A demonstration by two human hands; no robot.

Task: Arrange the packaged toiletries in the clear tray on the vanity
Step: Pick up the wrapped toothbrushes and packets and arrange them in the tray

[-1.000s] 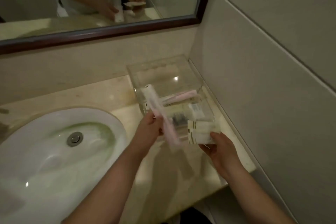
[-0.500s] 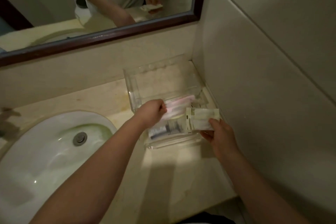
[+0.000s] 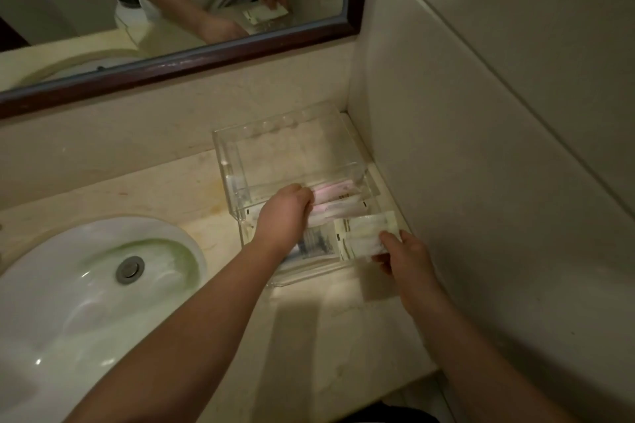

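A clear tray (image 3: pixel 226 161) stands in the vanity's back right corner against the tiled wall. Inside it lie two long pink packets (image 3: pixel 338 189), one behind the other, and a packet with dark print (image 3: pixel 316 244) nearer the front. My left hand (image 3: pixel 285 213) reaches into the tray, fingers closed on the left end of the nearer pink packet (image 3: pixel 338 208). My right hand (image 3: pixel 407 256) pinches a cream-white flat packet (image 3: pixel 366 233) by its right edge, over the tray's front right corner.
A white sink basin (image 3: pixel 86 285) with a metal drain (image 3: pixel 130 269) fills the left of the beige marble counter (image 3: pixel 326 336). A dark-framed mirror (image 3: pixel 192 58) hangs above. The tiled wall (image 3: pixel 481 148) bounds the right side.
My left hand swung the pink packet from upright down into the tray and laid it beside the other pink one. My right hand carried the cream packet forward over the tray's front corner.
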